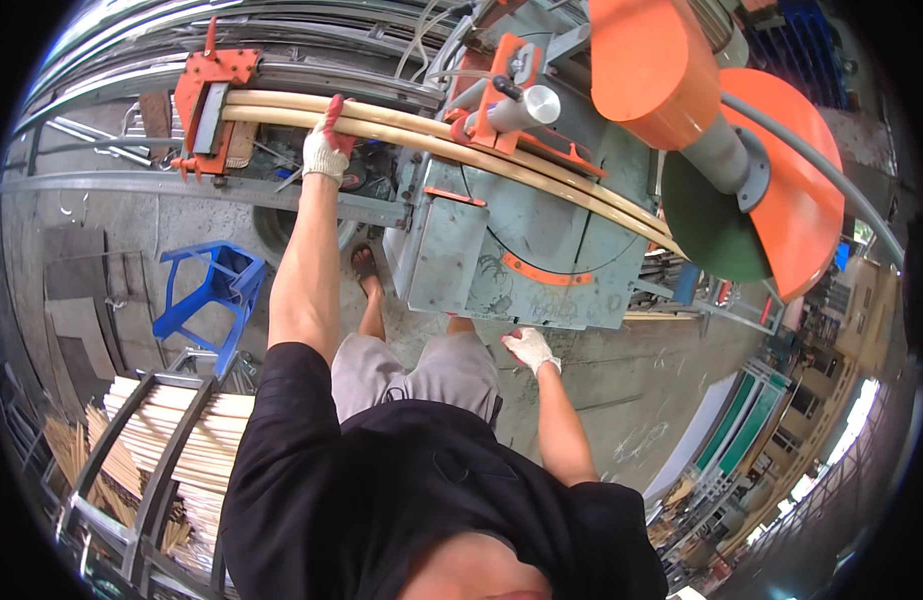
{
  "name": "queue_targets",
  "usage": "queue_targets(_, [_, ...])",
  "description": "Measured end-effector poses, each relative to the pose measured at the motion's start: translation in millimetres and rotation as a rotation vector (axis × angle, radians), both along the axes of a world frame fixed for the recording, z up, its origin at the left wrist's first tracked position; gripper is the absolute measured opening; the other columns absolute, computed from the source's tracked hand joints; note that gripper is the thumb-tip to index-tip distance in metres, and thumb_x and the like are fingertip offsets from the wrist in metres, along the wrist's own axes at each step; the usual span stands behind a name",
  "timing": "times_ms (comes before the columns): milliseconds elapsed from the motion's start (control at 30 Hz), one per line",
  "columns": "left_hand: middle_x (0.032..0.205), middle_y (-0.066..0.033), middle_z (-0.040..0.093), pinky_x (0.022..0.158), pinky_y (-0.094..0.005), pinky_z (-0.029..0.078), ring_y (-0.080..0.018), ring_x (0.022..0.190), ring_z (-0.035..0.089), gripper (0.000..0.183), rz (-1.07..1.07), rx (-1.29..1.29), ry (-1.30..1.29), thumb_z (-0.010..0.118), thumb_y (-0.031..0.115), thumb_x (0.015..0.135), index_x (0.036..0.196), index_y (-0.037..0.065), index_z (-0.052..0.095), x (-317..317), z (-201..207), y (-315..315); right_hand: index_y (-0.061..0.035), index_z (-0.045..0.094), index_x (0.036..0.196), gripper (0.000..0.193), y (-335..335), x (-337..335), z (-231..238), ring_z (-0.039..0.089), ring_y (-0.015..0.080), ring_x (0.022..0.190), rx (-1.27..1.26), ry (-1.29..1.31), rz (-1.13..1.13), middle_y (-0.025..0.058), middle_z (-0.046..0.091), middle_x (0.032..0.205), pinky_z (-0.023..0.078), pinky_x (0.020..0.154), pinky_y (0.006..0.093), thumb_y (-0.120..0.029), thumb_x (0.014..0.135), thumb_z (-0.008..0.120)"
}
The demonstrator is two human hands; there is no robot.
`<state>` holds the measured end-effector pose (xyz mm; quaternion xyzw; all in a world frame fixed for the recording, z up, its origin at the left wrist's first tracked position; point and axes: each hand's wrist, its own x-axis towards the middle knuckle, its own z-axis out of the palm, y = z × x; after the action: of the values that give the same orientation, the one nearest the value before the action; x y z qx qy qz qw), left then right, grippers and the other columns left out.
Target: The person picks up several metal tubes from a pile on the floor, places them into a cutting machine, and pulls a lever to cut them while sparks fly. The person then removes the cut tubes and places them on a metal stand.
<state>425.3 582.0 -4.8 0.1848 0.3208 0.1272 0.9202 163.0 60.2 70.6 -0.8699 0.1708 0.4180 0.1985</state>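
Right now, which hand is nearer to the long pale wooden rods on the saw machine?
Left. The left hand rests on the pale wooden rods; the right hand hangs low by the grey machine body, apart from them.

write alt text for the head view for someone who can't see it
A person's gloved left hand presses pale wooden rods lying across a grey-green saw machine with an orange blade guard. The gloved right hand hangs by the machine's front edge. A rack of cut sticks stands lower left.
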Motion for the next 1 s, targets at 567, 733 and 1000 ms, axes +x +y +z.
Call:
queue_targets(567, [0.13, -0.0229, 0.062, 0.101, -0.0437, 0.052, -0.0383, 0.121, 0.062, 0.078, -0.168, 1.816, -0.03, 0.092, 0.022, 0.068, 0.131, -0.002, 0.053, -58.0, 246.4, -129.9, 0.005, 0.021, 0.159, 0.116, 251.1, 289.1, 214.8, 0.044, 0.0343, 0.146, 0.947, -0.843, 0.205, 0.0223, 0.036, 0.163, 0.041, 0.119, 0.0416, -0.024, 0.074, 0.092])
queue_targets(733, [0.109, -0.0177, 0.067, 0.084, -0.0465, 0.055, -0.0406, 0.1, 0.067, 0.049, -0.201, 1.646, -0.182, 0.085, 0.02, 0.074, 0.116, 0.006, 0.065, -19.4, 252.9, -142.9, 0.0049, 0.021, 0.16, 0.129, 262.0, 315.5, 214.5, 0.026, 0.0409, 0.155, 0.643, -0.891, 0.419, 0.0277, 0.031, 0.164, 0.034, 0.124, 0.0428, -0.043, 0.065, 0.093])
queue_targets(1000, [0.101, -0.0168, 0.067, 0.08, -0.0474, 0.055, -0.0404, 0.093, 0.067, 0.028, -0.578, 1.787, -0.335, 0.078, 0.018, 0.08, 0.103, 0.008, 0.067, -8.3, 241.9, -102.3, 0.0108, 0.025, 0.157, 0.122, 285.9, 302.6, 203.7, 0.033, 0.0456, 0.151, 0.485, -1.043, 0.366, 0.0344, 0.037, 0.157, 0.033, 0.123, 0.0422, -0.048, 0.07, 0.088])
